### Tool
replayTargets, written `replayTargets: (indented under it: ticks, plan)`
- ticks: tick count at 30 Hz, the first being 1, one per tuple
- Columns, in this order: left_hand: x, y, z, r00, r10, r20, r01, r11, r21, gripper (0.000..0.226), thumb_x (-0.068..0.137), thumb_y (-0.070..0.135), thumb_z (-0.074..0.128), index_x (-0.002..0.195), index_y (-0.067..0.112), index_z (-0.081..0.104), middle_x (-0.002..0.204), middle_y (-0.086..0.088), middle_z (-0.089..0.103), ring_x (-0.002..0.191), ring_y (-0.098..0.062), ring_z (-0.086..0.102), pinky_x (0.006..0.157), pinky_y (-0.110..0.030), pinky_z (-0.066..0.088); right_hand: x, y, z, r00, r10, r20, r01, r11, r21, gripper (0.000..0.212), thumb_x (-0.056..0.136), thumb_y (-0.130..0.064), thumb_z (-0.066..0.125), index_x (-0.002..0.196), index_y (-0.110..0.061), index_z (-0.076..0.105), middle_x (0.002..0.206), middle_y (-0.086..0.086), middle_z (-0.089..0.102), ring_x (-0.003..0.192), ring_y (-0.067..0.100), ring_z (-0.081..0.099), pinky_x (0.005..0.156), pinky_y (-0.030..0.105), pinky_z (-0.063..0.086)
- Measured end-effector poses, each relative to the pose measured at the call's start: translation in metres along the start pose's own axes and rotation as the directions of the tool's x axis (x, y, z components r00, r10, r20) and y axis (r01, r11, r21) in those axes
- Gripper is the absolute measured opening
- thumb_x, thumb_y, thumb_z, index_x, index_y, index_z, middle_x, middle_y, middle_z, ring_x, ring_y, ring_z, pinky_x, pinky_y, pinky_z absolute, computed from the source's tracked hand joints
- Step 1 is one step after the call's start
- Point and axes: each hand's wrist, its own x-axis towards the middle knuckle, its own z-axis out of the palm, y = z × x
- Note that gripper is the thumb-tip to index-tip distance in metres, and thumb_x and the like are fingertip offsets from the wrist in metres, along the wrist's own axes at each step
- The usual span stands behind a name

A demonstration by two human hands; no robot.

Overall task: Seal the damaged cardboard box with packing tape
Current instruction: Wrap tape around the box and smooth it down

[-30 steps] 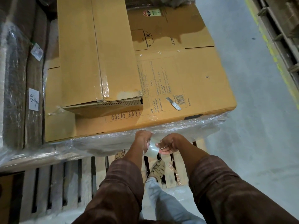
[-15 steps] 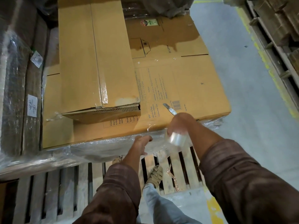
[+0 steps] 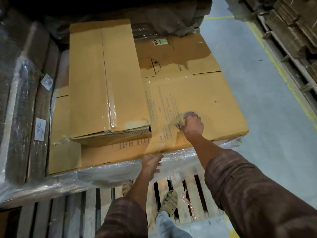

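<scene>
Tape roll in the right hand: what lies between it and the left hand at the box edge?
In the head view, a stretch of clear tape runs from the tape roll across the large box to the left hand.

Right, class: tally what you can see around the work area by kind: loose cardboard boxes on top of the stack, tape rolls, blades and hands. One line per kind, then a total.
Cardboard boxes: 2, the narrow box on the large flat box
Tape rolls: 1, tape roll
Blades: 1, blade, mostly hidden
Hands: 2, left hand, right hand
Total: 6
</scene>
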Motion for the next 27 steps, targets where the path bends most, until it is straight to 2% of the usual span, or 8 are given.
replayTargets:
  ticks: [2, 4, 7, 9, 13, 17, 21, 27]
  plan:
    - [-0.002, 0.008, 0.000, 1.000, 0.016, 0.015, -0.017, 1.000, 0.012, 0.030, 0.088, 0.026, 0.078, 0.101, 0.001, 0.069, 0.100, -0.011, 0.074, 0.074, -0.019, 0.069, 0.054, -0.029, 0.051, -0.003, -0.003, 0.002, 0.996, -0.075, -0.047, 0.077, 0.996, 0.051, 0.058, 0.087, -0.047, 0.073, 0.122, -0.006, 0.053, 0.119, 0.015, 0.060, 0.114, 0.030, 0.058, 0.088, 0.041, 0.054]
    - [-0.004, 0.015, 0.000, 0.999, 0.022, 0.028, -0.023, 1.000, 0.015, 0.023, 0.089, 0.027, 0.077, 0.095, 0.006, 0.069, 0.096, -0.010, 0.074, 0.072, -0.019, 0.068, 0.054, -0.029, 0.049, -0.009, -0.009, -0.003, 0.983, -0.082, 0.162, 0.042, 0.970, 0.240, 0.057, 0.086, -0.059, 0.069, 0.107, -0.007, 0.056, 0.100, 0.013, 0.064, 0.095, 0.027, 0.066, 0.082, 0.040, 0.058]
    - [-0.007, 0.021, -0.001, 0.999, 0.006, 0.044, -0.005, 1.000, -0.025, 0.022, 0.091, 0.029, 0.076, 0.097, 0.009, 0.069, 0.094, -0.009, 0.075, 0.072, -0.019, 0.068, 0.055, -0.029, 0.050, -0.028, -0.020, -0.007, 0.727, -0.015, 0.687, -0.396, 0.808, 0.436, 0.071, 0.088, -0.054, 0.070, 0.134, -0.003, 0.049, 0.116, 0.022, 0.068, 0.084, 0.031, 0.068, 0.070, 0.042, 0.058]
    - [-0.008, 0.022, -0.001, 0.997, -0.025, 0.074, 0.029, 0.998, -0.048, 0.024, 0.092, 0.031, 0.074, 0.102, 0.009, 0.069, 0.094, -0.009, 0.076, 0.073, -0.020, 0.069, 0.059, -0.030, 0.052, -0.042, -0.025, 0.008, 0.603, 0.002, 0.798, -0.534, 0.744, 0.401, 0.071, 0.092, -0.045, 0.070, 0.141, -0.001, 0.043, 0.126, 0.028, 0.062, 0.087, 0.035, 0.067, 0.067, 0.043, 0.056]
    - [-0.011, 0.021, -0.003, 0.990, -0.075, 0.118, 0.082, 0.995, -0.058, 0.023, 0.094, 0.032, 0.071, 0.104, 0.012, 0.072, 0.088, -0.004, 0.077, 0.067, -0.016, 0.070, 0.060, -0.029, 0.054, -0.056, -0.033, 0.046, 0.654, -0.006, 0.757, -0.686, 0.417, 0.596, 0.051, 0.089, -0.009, 0.073, 0.133, 0.006, 0.054, 0.111, 0.022, 0.065, 0.082, 0.030, 0.067, 0.066, 0.041, 0.059]
    - [-0.020, 0.027, -0.006, 0.989, -0.061, 0.137, 0.069, 0.996, -0.051, 0.016, 0.094, 0.029, 0.069, 0.096, 0.014, 0.074, 0.083, -0.002, 0.076, 0.065, -0.012, 0.069, 0.055, -0.025, 0.050, -0.062, -0.043, 0.035, 0.601, 0.020, 0.799, -0.739, 0.395, 0.546, 0.006, 0.091, 0.001, 0.067, 0.087, 0.003, 0.063, 0.071, 0.015, 0.063, 0.060, 0.020, 0.061, 0.053, 0.028, 0.057]
    - [-0.034, 0.044, -0.009, 0.987, -0.012, 0.161, 0.016, 1.000, -0.026, 0.013, 0.093, 0.023, 0.069, 0.098, 0.011, 0.073, 0.084, -0.003, 0.074, 0.067, -0.014, 0.068, 0.054, -0.026, 0.049, -0.061, -0.039, 0.011, 0.543, 0.025, 0.839, -0.773, 0.405, 0.488, 0.022, 0.096, -0.002, 0.056, 0.076, -0.009, 0.054, 0.064, 0.006, 0.053, 0.053, 0.012, 0.051, 0.042, 0.022, 0.048]
    - [-0.062, 0.081, -0.010, 0.982, 0.136, 0.128, -0.146, 0.987, 0.074, 0.010, 0.089, 0.018, 0.070, 0.088, 0.009, 0.067, 0.080, -0.008, 0.071, 0.065, -0.022, 0.064, 0.050, -0.026, 0.041, -0.070, -0.034, -0.025, 0.631, 0.046, 0.774, -0.750, 0.289, 0.595, 0.032, 0.096, -0.022, 0.066, 0.067, -0.014, 0.053, 0.062, -0.001, 0.053, 0.051, 0.010, 0.049, 0.047, 0.021, 0.044]
